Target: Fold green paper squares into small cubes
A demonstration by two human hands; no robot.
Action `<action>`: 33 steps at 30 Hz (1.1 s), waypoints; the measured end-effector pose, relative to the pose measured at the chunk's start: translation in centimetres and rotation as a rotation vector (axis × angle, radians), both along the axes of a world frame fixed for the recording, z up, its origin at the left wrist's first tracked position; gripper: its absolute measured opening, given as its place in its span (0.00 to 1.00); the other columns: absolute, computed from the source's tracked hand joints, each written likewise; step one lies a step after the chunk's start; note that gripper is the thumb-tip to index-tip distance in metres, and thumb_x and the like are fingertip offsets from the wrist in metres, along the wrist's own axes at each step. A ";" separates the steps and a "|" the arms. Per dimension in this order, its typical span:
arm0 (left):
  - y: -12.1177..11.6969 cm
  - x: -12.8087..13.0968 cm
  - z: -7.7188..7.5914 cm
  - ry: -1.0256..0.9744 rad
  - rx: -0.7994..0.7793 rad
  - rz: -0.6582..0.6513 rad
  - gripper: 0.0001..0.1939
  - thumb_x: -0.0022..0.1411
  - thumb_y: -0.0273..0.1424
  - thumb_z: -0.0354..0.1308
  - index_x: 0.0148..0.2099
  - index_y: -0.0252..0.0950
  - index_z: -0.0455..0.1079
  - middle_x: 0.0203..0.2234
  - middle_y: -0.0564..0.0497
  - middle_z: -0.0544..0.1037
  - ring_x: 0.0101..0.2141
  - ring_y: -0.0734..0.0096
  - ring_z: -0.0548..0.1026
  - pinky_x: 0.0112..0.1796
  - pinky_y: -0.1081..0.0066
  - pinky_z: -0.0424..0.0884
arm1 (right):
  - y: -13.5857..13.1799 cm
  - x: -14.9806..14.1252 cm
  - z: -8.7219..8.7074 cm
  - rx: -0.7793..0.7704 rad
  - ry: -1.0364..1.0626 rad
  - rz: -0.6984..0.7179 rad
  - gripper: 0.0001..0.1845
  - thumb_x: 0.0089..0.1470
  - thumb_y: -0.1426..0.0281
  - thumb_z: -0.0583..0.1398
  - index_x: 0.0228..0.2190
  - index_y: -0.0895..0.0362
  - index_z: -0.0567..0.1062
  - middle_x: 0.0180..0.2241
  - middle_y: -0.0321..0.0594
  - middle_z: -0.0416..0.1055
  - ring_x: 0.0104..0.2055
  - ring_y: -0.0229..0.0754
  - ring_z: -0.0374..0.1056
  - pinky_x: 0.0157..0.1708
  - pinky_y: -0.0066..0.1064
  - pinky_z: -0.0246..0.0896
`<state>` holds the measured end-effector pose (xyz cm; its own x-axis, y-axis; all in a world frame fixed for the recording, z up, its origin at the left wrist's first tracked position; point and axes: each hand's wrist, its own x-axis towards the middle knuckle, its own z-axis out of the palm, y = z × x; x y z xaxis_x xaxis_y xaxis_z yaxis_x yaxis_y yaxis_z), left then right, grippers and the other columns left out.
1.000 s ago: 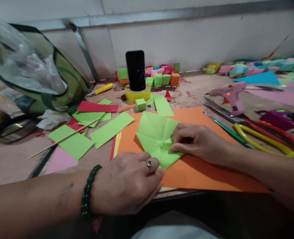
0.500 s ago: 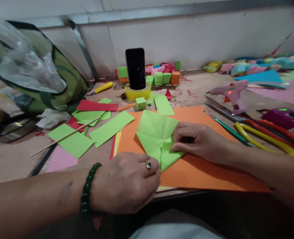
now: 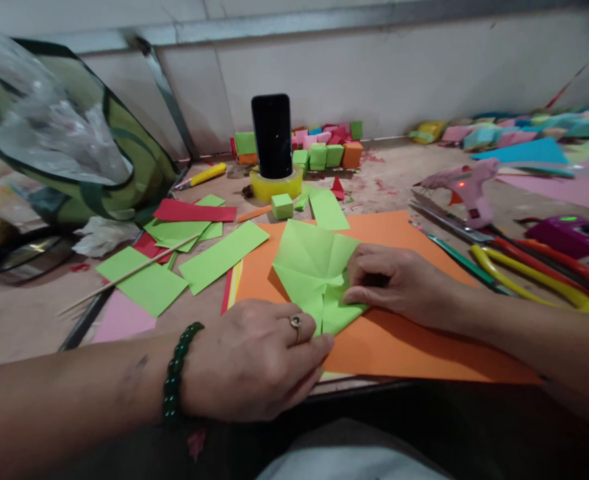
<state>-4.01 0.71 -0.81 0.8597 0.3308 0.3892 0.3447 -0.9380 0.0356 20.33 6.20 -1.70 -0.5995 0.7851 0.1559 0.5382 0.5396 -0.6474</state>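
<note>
A creased, partly folded green paper (image 3: pixel 312 250) lies over a stack of orange sheets (image 3: pixel 394 350) at the table's front edge. My right hand (image 3: pixel 394 280) pinches its right side between thumb and curled fingers. At the near corner, my left hand (image 3: pixel 259 357) has its fingers closed on the paper; the fingertips partly hide that corner. A ring and a green bead bracelet are on the left hand and wrist. Just beyond the paper sit a small green paper cube (image 3: pixel 282 207) and a flat green strip (image 3: pixel 328 209).
Green and red paper pieces (image 3: pixel 194 211) and a wooden skewer (image 3: pixel 129 273) lie left. A phone (image 3: pixel 272 137) stands in a tape roll (image 3: pixel 276 187), with paper cubes behind. Right are a pink glue gun (image 3: pixel 467 190), scissors and yellow-handled pliers (image 3: pixel 534 283). A green bag (image 3: pixel 139 160) stands far left.
My left hand has shifted slightly up, and its thumb has moved right along the green paper's near corner. My right hand keeps its hold in the same place.
</note>
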 end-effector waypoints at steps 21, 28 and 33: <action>0.0 0.1 0.3 0.061 -0.112 0.014 0.11 0.65 0.29 0.48 0.38 0.33 0.71 0.25 0.49 0.72 0.26 0.70 0.70 0.26 0.71 0.66 | 0.1 0.2 -0.2 0.051 0.003 0.026 0.15 0.52 0.61 0.62 0.21 0.57 0.70 0.25 0.37 0.66 0.27 0.36 0.62 0.28 0.28 0.57; 0.1 0.1 0.3 -0.007 -0.175 0.028 0.08 0.62 0.29 0.51 0.38 0.32 0.71 0.27 0.48 0.72 0.28 0.70 0.70 0.28 0.72 0.67 | 0.1 0.2 -0.2 0.037 0.003 0.035 0.15 0.52 0.60 0.62 0.21 0.57 0.70 0.26 0.37 0.66 0.27 0.36 0.62 0.28 0.27 0.58; 0.1 0.1 0.5 0.063 -0.174 0.014 0.11 0.64 0.29 0.49 0.35 0.33 0.72 0.26 0.49 0.71 0.26 0.69 0.66 0.26 0.69 0.63 | 0.1 0.2 -0.1 0.042 -0.015 0.015 0.15 0.52 0.60 0.62 0.21 0.57 0.70 0.25 0.37 0.66 0.27 0.37 0.63 0.28 0.28 0.58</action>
<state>-3.90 0.84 -0.29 0.8757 0.4004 0.2700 0.3642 -0.9147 0.1752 20.51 6.31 -1.83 -0.6134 0.7690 0.1799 0.5395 0.5744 -0.6157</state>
